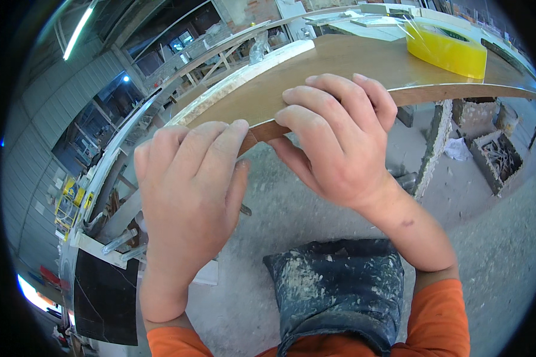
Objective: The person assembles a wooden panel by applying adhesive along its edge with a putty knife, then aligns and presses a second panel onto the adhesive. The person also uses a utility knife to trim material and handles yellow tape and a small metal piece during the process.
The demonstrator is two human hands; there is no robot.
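A brown wooden board [351, 56], like a tabletop, lies in front of me with its curved-looking near edge facing my body. Over that edge at the left bends my left hand [187, 178], its fingers on top and its thumb lower down beside the side face. To the right, my right hand [339, 131] pinches the same edge, fingers above and thumb below. A thin pale line runs along the rim between them; I cannot make out whether it is tape or film. A large roll of yellow tape [446, 53] stands on the board at the far right.
A white strip [244, 77] lies along the board's left side. Below on the right are a box of scraps [497, 157] and a rough slab support [433, 149]. A black veined slab [104, 297] stands at lower left. A dusty dark apron [339, 291] hangs before me.
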